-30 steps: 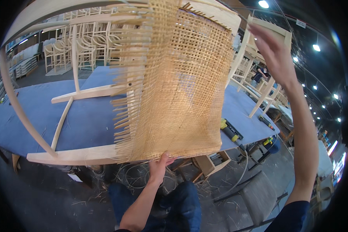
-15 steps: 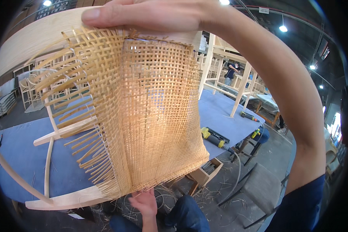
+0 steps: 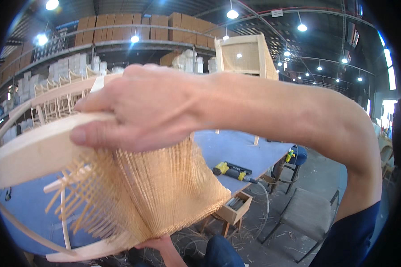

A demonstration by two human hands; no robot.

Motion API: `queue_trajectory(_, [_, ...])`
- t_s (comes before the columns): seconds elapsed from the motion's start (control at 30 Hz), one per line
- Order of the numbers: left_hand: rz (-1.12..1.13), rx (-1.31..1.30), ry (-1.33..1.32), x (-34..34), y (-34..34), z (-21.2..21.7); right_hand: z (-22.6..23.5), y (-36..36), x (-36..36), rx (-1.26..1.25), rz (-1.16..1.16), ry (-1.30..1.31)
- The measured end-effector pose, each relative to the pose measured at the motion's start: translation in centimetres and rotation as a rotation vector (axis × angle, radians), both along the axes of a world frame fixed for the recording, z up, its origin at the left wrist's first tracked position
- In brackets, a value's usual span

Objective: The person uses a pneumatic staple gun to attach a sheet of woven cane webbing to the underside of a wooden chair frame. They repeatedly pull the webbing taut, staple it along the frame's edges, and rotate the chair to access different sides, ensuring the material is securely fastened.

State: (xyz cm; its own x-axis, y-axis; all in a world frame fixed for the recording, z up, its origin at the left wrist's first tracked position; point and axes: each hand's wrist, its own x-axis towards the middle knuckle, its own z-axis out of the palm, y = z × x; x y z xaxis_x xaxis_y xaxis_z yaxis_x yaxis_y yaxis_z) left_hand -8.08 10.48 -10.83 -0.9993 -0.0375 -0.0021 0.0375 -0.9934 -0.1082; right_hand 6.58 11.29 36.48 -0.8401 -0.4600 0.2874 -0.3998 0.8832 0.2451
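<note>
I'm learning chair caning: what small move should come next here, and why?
Probably press the cane sheet flat along the top rail. The right hand grips that rail, the left hand is under the lower edge, and the sheet's loose strands splay off the frame at left.

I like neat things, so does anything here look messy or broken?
Yes. The woven tan cane sheet on the pale wooden chair frame has loose strands sticking out unevenly along its left edge, unlike the tidy weave. Cane scraps also litter the floor.
</note>
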Motion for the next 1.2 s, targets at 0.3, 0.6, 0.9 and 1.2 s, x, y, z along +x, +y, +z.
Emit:
queue_trajectory(0.3, [0.238,-0.370,-0.043,4.8,-1.9,6.9,5.7,1.3,9.5,-0.037,0.119,0.312])
queue_trajectory(0.6, [0.712,-0.540,0.265,7.4,-10.8,20.5,6.6,12.4,18.9,-0.088,0.220,0.500])
queue_trajectory(0.9, [0.434,-0.725,0.652,2.7,-23.1,28.4,-12.9,23.5,7.3,-1.056,0.383,1.068])
queue_trajectory(1.2, [0.455,-1.383,0.747,-1.8,-22.7,31.7,-32.2,23.4,-6.6,-1.826,0.343,0.762])
